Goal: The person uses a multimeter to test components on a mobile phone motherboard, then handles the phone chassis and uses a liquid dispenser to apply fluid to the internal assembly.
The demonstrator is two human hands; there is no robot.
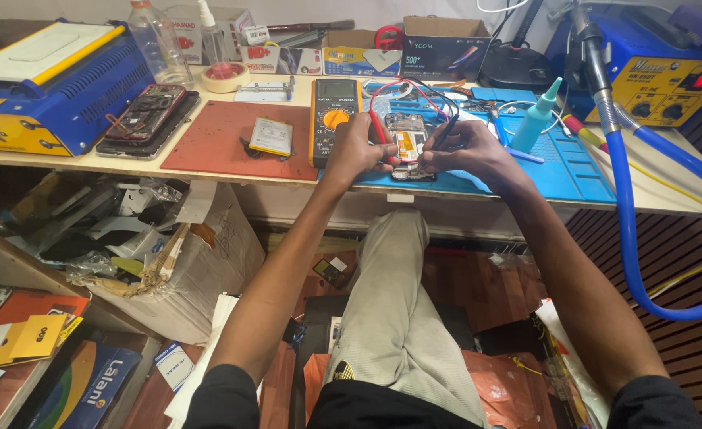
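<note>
2 hands, 2 probes, 1 opened phone on the blue mat.

Left hand: fingers pinching 1 red probe. Right hand: fingers pinching 1 black probe. Both tips meet 1 opened phone on 1 blue mat, just beside 1 yellow multimeter on the worktop.

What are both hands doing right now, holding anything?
Left hand: closed on the red probe, tip at the opened phone.
Right hand: closed on the black probe, tip at the same phone.
</note>
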